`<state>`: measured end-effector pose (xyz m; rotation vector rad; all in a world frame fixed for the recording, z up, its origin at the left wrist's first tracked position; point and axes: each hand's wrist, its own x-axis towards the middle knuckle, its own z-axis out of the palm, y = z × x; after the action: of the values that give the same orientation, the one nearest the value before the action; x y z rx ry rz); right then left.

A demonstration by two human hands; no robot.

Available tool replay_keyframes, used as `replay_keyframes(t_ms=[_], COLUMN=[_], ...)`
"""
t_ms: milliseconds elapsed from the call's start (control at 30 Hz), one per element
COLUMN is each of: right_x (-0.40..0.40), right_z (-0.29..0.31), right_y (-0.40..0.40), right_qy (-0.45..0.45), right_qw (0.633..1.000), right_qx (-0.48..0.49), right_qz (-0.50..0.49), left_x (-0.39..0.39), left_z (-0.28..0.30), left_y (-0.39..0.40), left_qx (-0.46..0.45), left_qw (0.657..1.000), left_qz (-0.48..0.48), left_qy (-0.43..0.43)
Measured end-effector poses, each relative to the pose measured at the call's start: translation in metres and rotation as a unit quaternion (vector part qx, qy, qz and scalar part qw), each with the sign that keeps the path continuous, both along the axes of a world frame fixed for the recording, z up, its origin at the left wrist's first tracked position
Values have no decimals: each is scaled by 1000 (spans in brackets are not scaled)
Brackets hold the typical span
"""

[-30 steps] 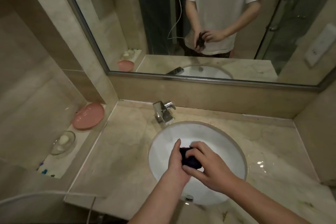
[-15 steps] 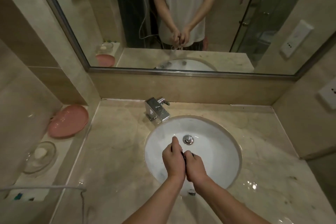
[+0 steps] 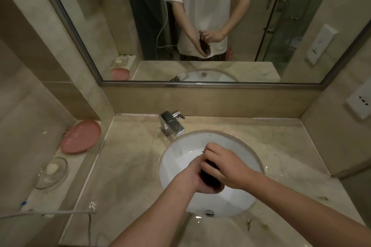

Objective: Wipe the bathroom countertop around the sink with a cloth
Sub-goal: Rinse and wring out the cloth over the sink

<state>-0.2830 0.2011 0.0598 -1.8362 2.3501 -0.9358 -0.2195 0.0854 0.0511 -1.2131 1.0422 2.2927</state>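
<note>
Wringing the dark cloth (image 3: 208, 176) over the sink (image 3: 236, 204), both your left hand (image 3: 195, 178) and right hand (image 3: 224, 168) clench it; next, carry it beside the sink onto the countertop (image 3: 128, 166).

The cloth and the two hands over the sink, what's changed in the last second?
Both hands kept hold of the dark cloth over the sink. Half a second ago they were pressed together around it; now the right hand lies over the left hand. Nothing let go; the countertop is unwiped.
</note>
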Motion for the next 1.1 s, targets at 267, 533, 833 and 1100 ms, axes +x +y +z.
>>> replay_keyframes(t_ms=[267, 533, 833, 1100], right_x=[17, 6, -5, -12], right_z=[-23, -10, 11, 18], right_y=[3, 3, 10, 59], right_qy=[-410, -680, -741, -110], right_qw=[850, 646, 623, 978], right_qx=[6, 256, 140, 158], right_qz=[-332, -232, -209, -74], left_x=[-15, 4, 10, -5], left_z=[11, -13, -7, 28], left_y=[30, 35, 19, 1], left_qx=[-296, -537, -512, -98], left_qw=[938, 805, 805, 984], left_qz=[173, 69, 44, 114], left_qy=[49, 243, 298, 99])
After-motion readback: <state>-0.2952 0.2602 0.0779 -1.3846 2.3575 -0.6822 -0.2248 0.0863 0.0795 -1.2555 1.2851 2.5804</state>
